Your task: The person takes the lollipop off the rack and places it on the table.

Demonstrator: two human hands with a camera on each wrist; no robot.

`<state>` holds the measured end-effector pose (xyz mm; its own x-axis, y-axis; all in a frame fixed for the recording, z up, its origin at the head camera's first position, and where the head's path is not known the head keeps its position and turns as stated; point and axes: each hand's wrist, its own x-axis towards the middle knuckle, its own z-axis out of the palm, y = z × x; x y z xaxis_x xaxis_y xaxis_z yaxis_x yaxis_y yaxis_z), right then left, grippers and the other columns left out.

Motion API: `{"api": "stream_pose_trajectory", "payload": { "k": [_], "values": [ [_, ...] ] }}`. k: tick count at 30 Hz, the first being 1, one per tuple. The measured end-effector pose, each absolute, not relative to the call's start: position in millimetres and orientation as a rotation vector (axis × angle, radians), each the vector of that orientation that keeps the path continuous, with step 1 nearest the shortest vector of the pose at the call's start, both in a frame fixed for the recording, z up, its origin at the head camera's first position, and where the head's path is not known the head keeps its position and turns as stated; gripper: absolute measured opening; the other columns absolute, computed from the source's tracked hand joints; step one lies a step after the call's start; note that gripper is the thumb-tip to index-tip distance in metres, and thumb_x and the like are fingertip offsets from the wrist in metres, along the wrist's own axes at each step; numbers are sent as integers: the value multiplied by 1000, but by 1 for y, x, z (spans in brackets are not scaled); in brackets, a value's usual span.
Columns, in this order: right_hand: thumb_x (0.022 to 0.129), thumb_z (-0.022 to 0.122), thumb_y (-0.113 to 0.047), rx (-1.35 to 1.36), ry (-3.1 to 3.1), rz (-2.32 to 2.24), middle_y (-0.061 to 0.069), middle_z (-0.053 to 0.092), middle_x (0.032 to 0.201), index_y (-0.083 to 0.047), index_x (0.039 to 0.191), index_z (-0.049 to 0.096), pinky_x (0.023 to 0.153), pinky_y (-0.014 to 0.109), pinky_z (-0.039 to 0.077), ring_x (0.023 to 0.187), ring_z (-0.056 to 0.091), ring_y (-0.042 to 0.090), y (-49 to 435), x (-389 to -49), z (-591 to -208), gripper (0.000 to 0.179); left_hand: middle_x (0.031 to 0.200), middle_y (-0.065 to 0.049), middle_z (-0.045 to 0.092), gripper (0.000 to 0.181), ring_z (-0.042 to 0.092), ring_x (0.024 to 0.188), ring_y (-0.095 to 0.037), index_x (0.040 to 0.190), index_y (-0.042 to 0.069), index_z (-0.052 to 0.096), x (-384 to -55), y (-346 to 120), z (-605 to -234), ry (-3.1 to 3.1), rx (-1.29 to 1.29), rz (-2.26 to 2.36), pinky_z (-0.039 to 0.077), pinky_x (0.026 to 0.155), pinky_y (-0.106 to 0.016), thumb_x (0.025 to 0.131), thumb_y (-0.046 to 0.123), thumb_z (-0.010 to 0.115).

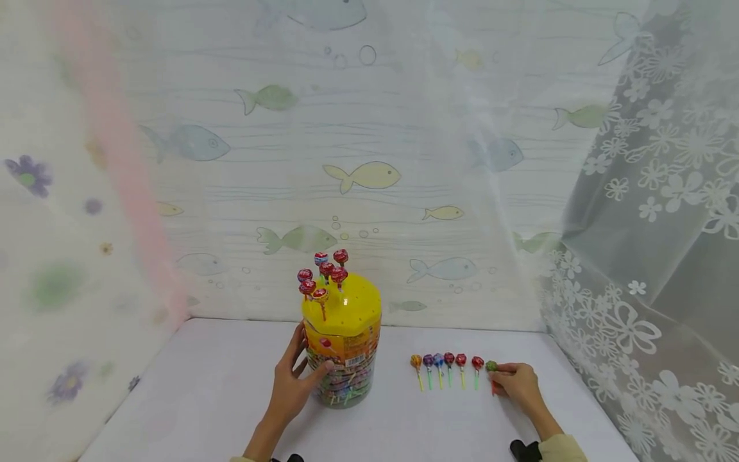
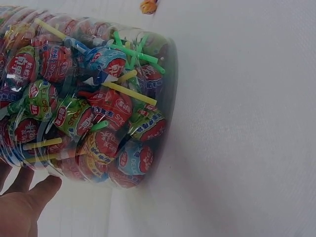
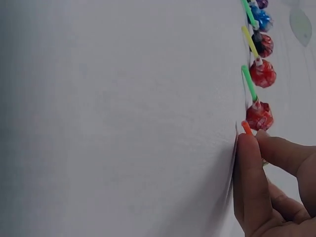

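A clear jar [image 1: 352, 385] packed with wrapped lollipops stands on the table under a yellow lid [image 1: 360, 305]. My left hand [image 1: 293, 388] grips the jar from its left side, thumb across the front. Several lollipops [image 1: 339, 276] stand upright in the lid's holes, mostly red-wrapped. To the right, my right hand [image 1: 519, 384] pinches a lollipop [image 1: 491, 365] with a green wrapper and orange stick, at the right end of a row. In the right wrist view only its orange stick tip [image 3: 247, 127] shows clearly beyond the fingers; the hand hides the rest.
A row of lollipops [image 1: 450, 360] with red, blue, purple and orange wrappers lies on the white table [image 1: 404, 427], sticks toward me. Behind the table hangs a fish-print curtain [image 1: 369, 212]. A sheer flowered curtain [image 1: 652, 321] borders the right side.
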<state>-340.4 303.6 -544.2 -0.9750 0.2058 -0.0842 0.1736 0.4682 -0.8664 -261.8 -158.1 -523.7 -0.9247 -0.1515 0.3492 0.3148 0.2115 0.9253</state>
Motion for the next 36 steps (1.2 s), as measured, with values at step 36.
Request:
{"api": "stream_pose_trajectory", "payload": {
  "k": [36],
  "values": [
    [92, 73, -17, -226, -2897, 1512, 7, 71, 90, 14, 124, 60, 63, 32, 60, 73, 66, 16, 278, -312, -527, 47, 168, -10, 26, 92, 33, 149, -44, 164, 25, 21, -263, -158, -524, -2140, -184, -1734, 35, 112, -66, 92, 20, 77]
  ]
}}
